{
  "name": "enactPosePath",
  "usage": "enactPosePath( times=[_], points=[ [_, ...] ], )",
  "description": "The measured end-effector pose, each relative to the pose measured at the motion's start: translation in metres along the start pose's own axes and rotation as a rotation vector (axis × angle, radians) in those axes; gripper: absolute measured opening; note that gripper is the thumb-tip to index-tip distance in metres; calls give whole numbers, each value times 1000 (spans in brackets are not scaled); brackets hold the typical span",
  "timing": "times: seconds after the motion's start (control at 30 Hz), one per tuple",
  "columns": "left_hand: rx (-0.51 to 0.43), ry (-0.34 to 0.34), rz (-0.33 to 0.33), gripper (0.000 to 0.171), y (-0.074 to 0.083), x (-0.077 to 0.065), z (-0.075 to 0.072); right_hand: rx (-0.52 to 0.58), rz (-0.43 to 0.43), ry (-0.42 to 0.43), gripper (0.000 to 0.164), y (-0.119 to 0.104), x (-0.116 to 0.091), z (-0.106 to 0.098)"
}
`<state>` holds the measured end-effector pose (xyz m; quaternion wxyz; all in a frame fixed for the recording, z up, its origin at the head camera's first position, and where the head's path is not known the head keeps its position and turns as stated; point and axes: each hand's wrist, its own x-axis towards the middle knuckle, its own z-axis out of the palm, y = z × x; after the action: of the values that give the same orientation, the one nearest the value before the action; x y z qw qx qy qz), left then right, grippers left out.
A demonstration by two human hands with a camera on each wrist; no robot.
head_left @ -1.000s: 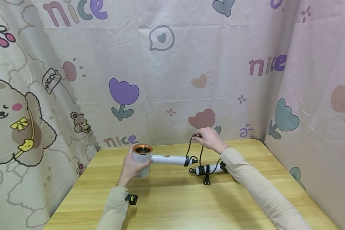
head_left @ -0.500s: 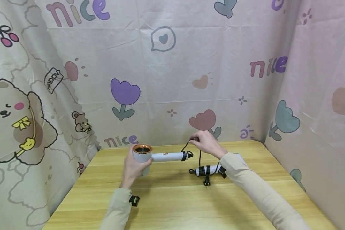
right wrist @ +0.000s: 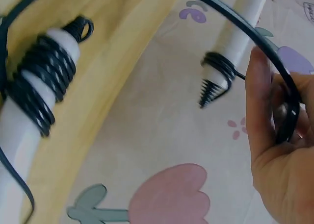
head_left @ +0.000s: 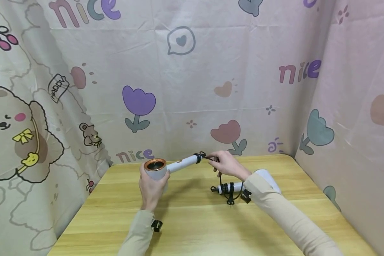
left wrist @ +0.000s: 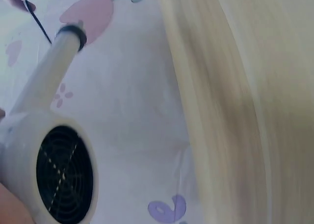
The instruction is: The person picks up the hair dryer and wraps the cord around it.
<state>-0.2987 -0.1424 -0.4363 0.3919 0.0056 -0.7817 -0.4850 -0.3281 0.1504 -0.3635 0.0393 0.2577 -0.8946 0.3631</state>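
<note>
Nearest, past a beige cloth sleeve [head_left: 137,231], the left hand [head_left: 151,189] is clasped round the barrel of a white, plastic-looking hair dryer with a copper-coloured rim [head_left: 176,166], held above the pale wood-grain table [head_left: 185,227]; half a second ago its long handle lay almost level, and now the handle's far end is tipped up. To the right a second white hair dryer with a straight handle [head_left: 238,186] lies on the table, a black two-pin plug [head_left: 230,201] by its coils. Above it, the right hand [head_left: 228,163] has come lower and pinches a thin black rubbery cord [right wrist: 245,25] between thumb and fingers. A second ago the cord arched high from handle to hand; now that span is short and nearly straight — less slack beside the black coils on the raised handle [right wrist: 218,67], though whether turns are being added or taken off I cannot tell. Farthest back hangs a pale printed cloth curtain [head_left: 182,89]. The left wrist view alone shows a round black grille [left wrist: 64,175], apparently on the end opposite the copper rim. The right wrist view best shows the springy black cord guard [right wrist: 211,92] at the handle's tip — but not the plug, which appears only in the head view.
</note>
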Motion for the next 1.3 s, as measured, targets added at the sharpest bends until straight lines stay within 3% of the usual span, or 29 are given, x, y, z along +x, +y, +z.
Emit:
enactPosePath(
  times=[0.27,0.47,0.6,0.73,0.97,1.13,1.3],
  points=[
    [-80,129,-77,88,6,1,4,244,119,14,38,4,-8,10],
    [-97,143,-123,85,2,2,5,184,146,154,20,9,-13,15],
    [-77,144,-140,85,-1,3,5,155,161,190,37,11,-18,18],
    [-61,163,-152,85,-2,4,5,160,153,140,54,13,-21,22],
    [-35,172,-181,89,-4,8,5,236,71,-13,61,10,-28,23],
    [-10,214,-240,92,-15,13,1,239,-4,-96,54,13,-36,19],
    [-24,221,-296,92,-26,15,-5,215,-15,-152,39,22,-44,15]
  ],
)
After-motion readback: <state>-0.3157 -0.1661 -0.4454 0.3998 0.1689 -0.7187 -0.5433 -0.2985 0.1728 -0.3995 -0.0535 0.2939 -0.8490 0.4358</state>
